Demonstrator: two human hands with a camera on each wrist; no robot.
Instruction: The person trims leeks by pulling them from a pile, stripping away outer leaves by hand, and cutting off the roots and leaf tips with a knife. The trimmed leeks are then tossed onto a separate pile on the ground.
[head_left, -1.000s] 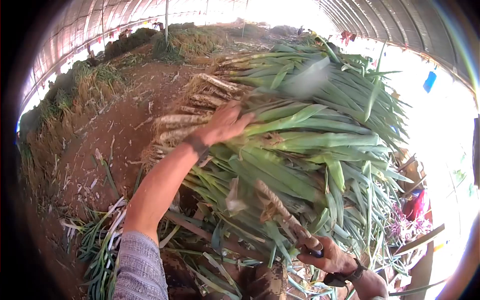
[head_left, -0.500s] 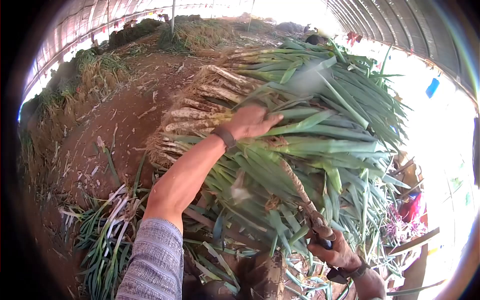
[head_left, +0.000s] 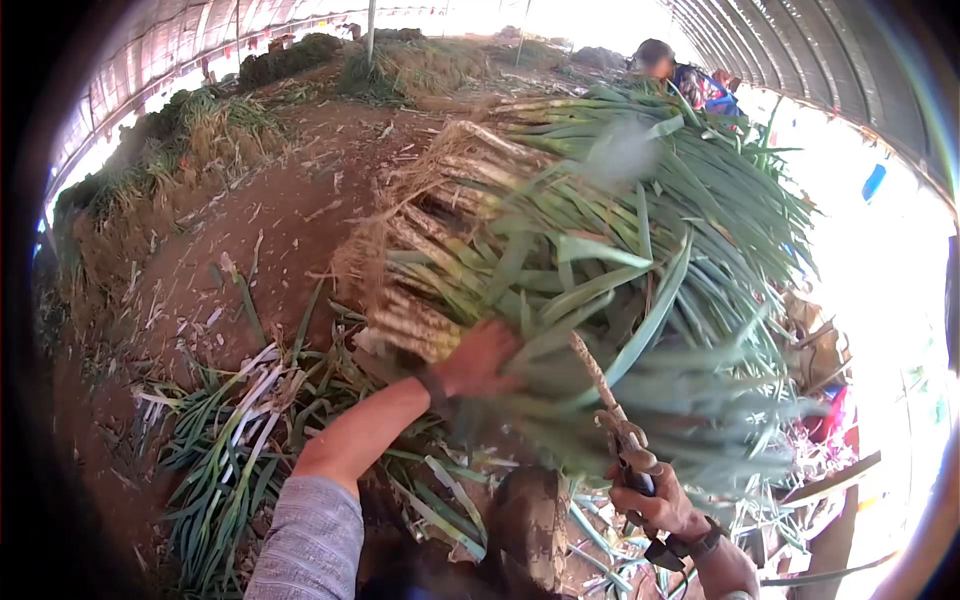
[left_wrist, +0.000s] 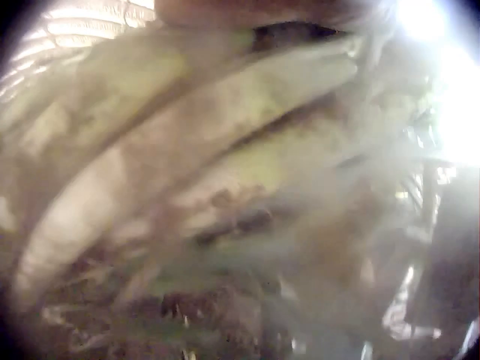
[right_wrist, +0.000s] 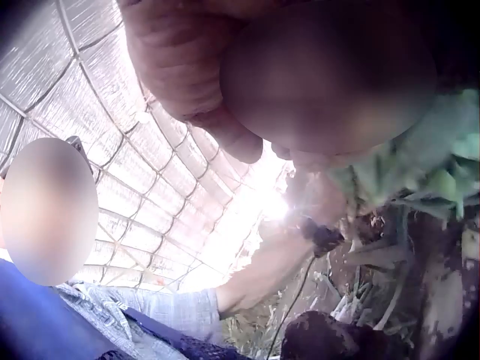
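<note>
My left hand grips a bunch of long green onions at the near edge of a large pile, where the pale stalks turn green. Its fingertips are hidden among the leaves, which are blurred. Pale, soil-stained stalks fill the left wrist view just below that hand. My right hand holds a dirt-caked, narrow tool by its dark handle, the tip slanting up and left over the leaves. In the right wrist view its curled fingers show at the top.
Behind the bunch, the onion pile spreads with its roots to the left. Peeled onions lie on the soil at lower left. More bundles line the far left side. Another person is behind the pile under the arched roof.
My left hand has come from the middle of the pile down toward me, bringing a bunch with sweeping leaves. The right hand keeps the tool with little movement. A person has come into view behind.
</note>
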